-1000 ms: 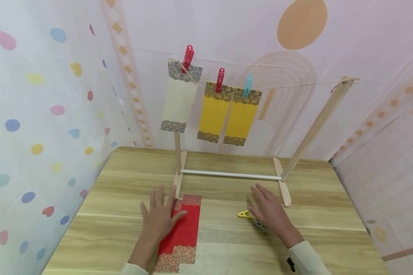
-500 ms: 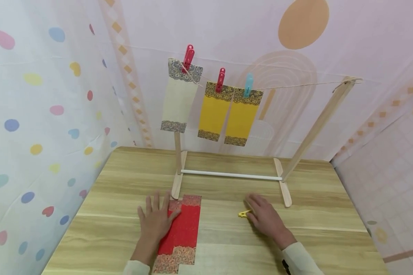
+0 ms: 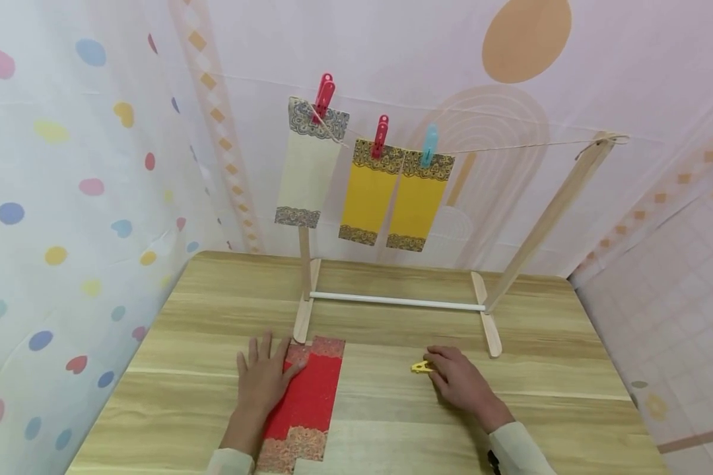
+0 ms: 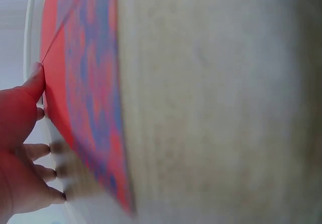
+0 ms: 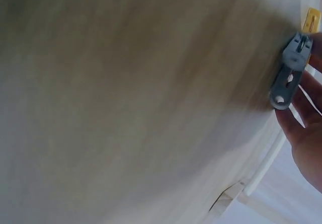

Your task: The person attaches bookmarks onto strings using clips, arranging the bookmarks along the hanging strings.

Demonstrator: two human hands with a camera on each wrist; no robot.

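Note:
Two overlapping red paper rectangles [image 3: 316, 396] with patterned bands lie on the table's near left. My left hand [image 3: 260, 384] rests flat at their left edge, fingers extended and thumb over the red. In the left wrist view the thumb touches the red paper [image 4: 53, 58], where the edge of one sheet shows. My right hand [image 3: 466, 386] is low over the table with curled fingers. The right wrist view shows it pinching a grey clothespin [image 5: 291, 70], which the hand hides in the head view. A yellow clothespin [image 3: 420, 367] lies at its fingertips.
Behind stands a wooden frame [image 3: 546, 224] with a white crossbar [image 3: 392, 301] and a string. Clothespins hold a cream paper [image 3: 307, 171] and two yellow papers [image 3: 368, 201] on the string. Patterned curtains surround the wooden table [image 3: 380, 422].
My left hand has slid slightly left and toward me. My right hand has come down and curled beside the yellow clothespin; the grey clothespin, seen earlier, is hidden in the head view.

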